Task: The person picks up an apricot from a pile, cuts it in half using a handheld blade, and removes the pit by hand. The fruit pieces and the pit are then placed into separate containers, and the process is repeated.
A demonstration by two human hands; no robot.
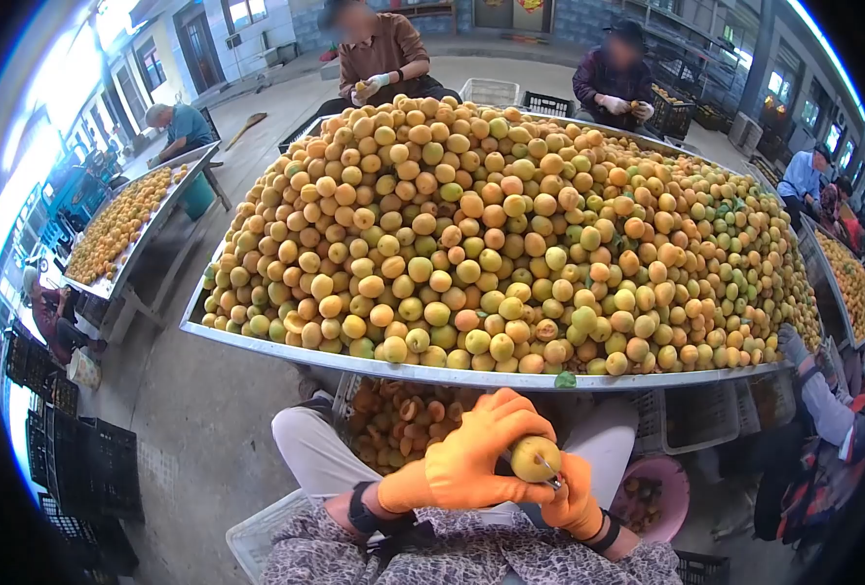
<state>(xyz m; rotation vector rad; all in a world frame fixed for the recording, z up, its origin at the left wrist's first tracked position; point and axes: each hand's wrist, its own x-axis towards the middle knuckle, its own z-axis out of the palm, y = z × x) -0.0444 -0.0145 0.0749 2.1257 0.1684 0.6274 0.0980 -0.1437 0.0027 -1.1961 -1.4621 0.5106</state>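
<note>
Both my hands wear orange gloves and meet low in front of me, above my lap. My left hand (486, 453) is closed around a yellow apricot (535, 458), fingers over its top and thumb beneath. My right hand (574, 497) is closed against the apricot's lower right side, pinching a small metal blade (554, 482) that touches the fruit. A thin dark line shows on the apricot's skin near the blade. Most of the blade's handle is hidden in the right glove. Just beyond lies a large heap of apricots (432, 244) on a metal-edged table (432, 371).
Under the table edge stands a crate of apricot halves (403, 419). A pink basin (681, 497) with scraps sits right of my knees. White crates (700, 419) are at right, black crates (91, 458) at left. Several people sit around this and other fruit tables (130, 229).
</note>
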